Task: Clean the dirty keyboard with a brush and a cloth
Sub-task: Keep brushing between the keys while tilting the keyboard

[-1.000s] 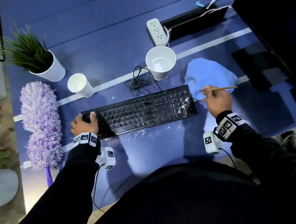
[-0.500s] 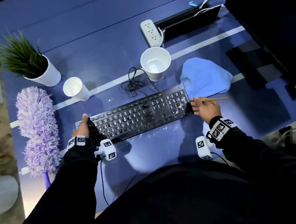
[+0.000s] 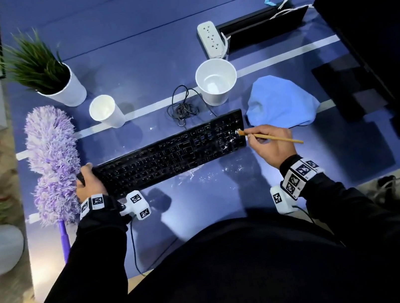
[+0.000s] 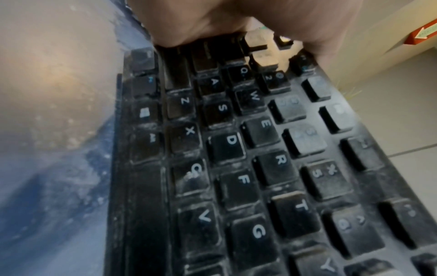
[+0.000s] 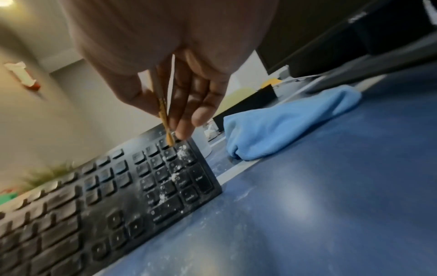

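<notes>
A black, dusty computer keyboard lies a little slanted on the blue table, with white powder on its number keys at the right end and also on the table just in front of it. The left hand grips the left end of this keyboard, the fingers curled over the edge onto the keys. The right hand pinches a thin brush with a yellow wooden handle between thumb and fingers; the tip of the brush touches the powdery keys at the far right corner. A crumpled light blue cloth lies on the table just beside the right end of the keyboard. Behind the keyboard stand two white paper cups, and a fluffy purple duster lies at the left, close to the left hand.
</notes>
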{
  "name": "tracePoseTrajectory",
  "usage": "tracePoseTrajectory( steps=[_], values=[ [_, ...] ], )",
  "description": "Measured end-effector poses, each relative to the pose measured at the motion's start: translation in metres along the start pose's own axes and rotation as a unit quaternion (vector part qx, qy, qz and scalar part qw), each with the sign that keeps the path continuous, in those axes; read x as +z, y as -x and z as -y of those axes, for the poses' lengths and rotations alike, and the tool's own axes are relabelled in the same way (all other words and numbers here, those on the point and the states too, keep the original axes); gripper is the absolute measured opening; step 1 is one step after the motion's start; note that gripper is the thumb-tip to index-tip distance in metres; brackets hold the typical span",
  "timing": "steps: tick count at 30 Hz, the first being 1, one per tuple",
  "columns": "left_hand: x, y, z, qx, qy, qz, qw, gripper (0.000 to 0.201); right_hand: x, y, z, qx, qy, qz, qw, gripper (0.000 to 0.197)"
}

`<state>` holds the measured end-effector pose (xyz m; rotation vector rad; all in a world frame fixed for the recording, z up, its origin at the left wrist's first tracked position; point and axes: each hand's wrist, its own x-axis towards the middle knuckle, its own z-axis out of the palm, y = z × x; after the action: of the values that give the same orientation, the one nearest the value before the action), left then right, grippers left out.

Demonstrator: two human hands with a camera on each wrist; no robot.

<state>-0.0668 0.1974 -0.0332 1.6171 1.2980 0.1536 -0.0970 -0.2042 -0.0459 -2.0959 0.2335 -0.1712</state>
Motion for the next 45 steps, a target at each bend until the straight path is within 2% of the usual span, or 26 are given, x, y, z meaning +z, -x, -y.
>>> tracePoseTrajectory(
  steps=[5,7,9,13,19,23,28,32,35,39,42,45],
  values=[
    [-0.001,0.010,0.005,-0.007,0.004,0.004,1.000,0.033,0.007,-0.001,0.006,-0.106,0.062,-0.033,0.992,0.022],
    [-0.001,0.010,0.005,-0.021,0.030,0.003,0.999,0.034,0.010,-0.003,0.004,-0.125,0.090,-0.022,0.988,0.024],
    [-0.003,0.012,0.004,-0.028,0.046,-0.001,0.999,0.038,0.013,-0.001,-0.003,-0.118,0.110,0.007,0.987,0.025],
    [-0.004,0.014,0.003,-0.028,0.076,-0.001,0.997,0.028,0.016,0.006,-0.012,-0.052,0.170,0.078,0.981,0.023],
    [-0.006,0.015,0.004,-0.032,0.096,-0.015,0.995,0.027,0.017,0.004,-0.004,-0.109,0.119,0.009,0.987,0.022],
    [-0.006,0.019,0.002,-0.032,0.094,-0.013,0.995,0.028,0.018,0.005,-0.010,-0.053,0.141,0.061,0.987,0.023],
    [-0.007,0.018,0.003,-0.033,0.097,-0.014,0.995,0.027,0.017,0.004,-0.010,-0.024,0.102,0.034,0.994,0.021],
    [-0.006,0.021,0.002,-0.029,0.099,-0.006,0.995,0.023,0.016,0.003,-0.016,0.012,0.146,0.081,0.986,0.020],
    [-0.008,0.019,0.001,-0.033,0.095,-0.007,0.995,0.028,0.017,0.004,-0.017,0.015,0.124,0.059,0.990,0.021],
    [-0.009,0.018,0.001,-0.040,0.085,-0.008,0.996,0.030,0.018,0.002,-0.014,0.026,0.087,-0.007,0.996,0.017],
    [-0.010,0.019,0.001,-0.042,0.080,-0.007,0.996,0.029,0.018,-0.004,-0.015,0.082,0.018,-0.048,0.995,0.011],
    [-0.010,0.019,0.001,-0.045,0.083,-0.011,0.995,0.030,0.020,-0.010,-0.018,0.146,-0.034,-0.034,0.988,0.012]
  ],
)
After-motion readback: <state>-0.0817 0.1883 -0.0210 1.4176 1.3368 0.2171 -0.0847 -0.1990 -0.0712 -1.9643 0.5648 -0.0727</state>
